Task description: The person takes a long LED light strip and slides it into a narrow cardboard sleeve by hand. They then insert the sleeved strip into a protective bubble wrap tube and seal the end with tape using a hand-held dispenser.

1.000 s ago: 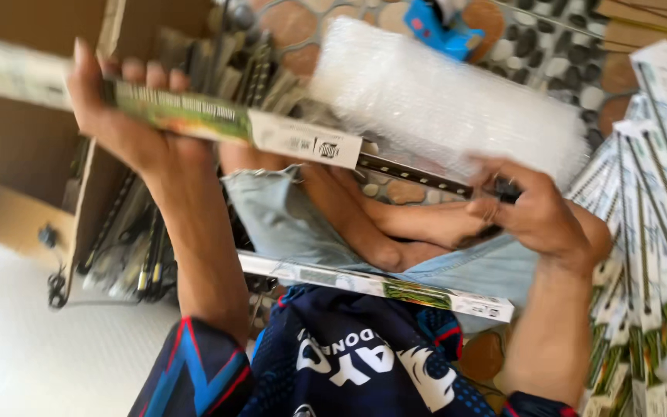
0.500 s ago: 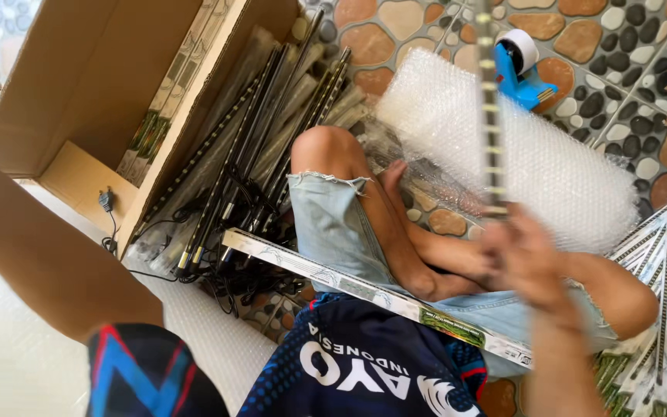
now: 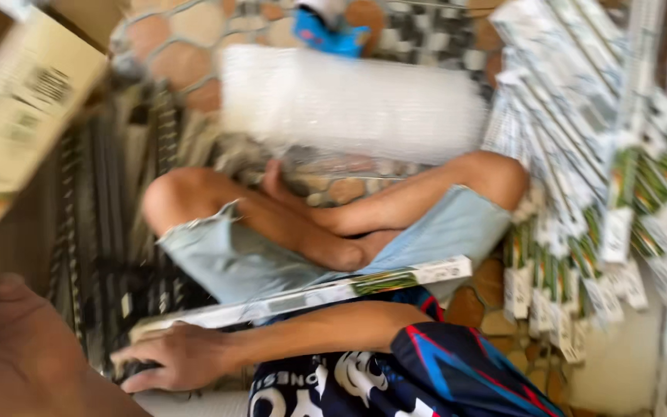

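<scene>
My right hand [image 3: 170,358] reaches across my body to the lower left, its fingers curled over a dark strip [image 3: 131,371] at the edge of a pile of dark strips [image 3: 110,255]. Just above that hand, a long narrow white-and-green package [image 3: 310,293] lies across my lap. My left hand [image 3: 9,340] is a blurred shape very close to the camera at bottom left. A flat beige-and-green package [image 3: 21,116] tilts right above it, and the grip on it is not visible. My crossed bare legs [image 3: 333,224] fill the middle.
A roll of bubble wrap [image 3: 349,100] lies beyond my legs, with a blue tape dispenser [image 3: 330,31] behind it. Several long green-and-white packages [image 3: 604,193] are stacked at the right. The floor is patterned stone [image 3: 171,31].
My right hand has dropped from in front of me, where it held a dark strip upright, down to the strip pile at lower left. The view swung right and a package came close at top left.
</scene>
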